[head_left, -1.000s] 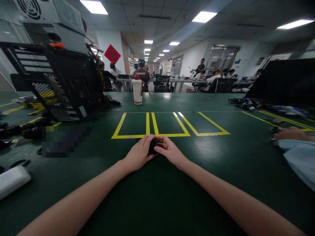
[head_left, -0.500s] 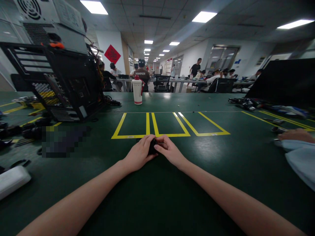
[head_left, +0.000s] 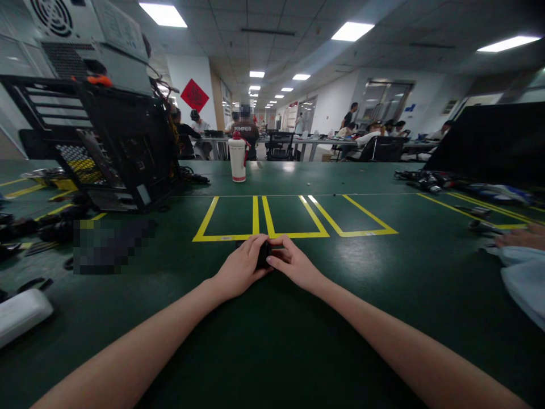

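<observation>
A small black object rests at the middle of the green table, just on the near side of the yellow tape. Much of it is covered by my fingers, so its kind does not show. Curled over its left side and top, my left hand grips it. My right hand touches its right side, with thumb and fingertips bent together against it.
An open black computer case with a power supply on top stands at left. A white bottle stands behind the yellow tape frames. Another person's sleeve reaches in at right, near a black monitor.
My right thumb and fingers have shifted very slightly at the black object; my left hand stays put. The other person's hand at right has moved a little further right.
</observation>
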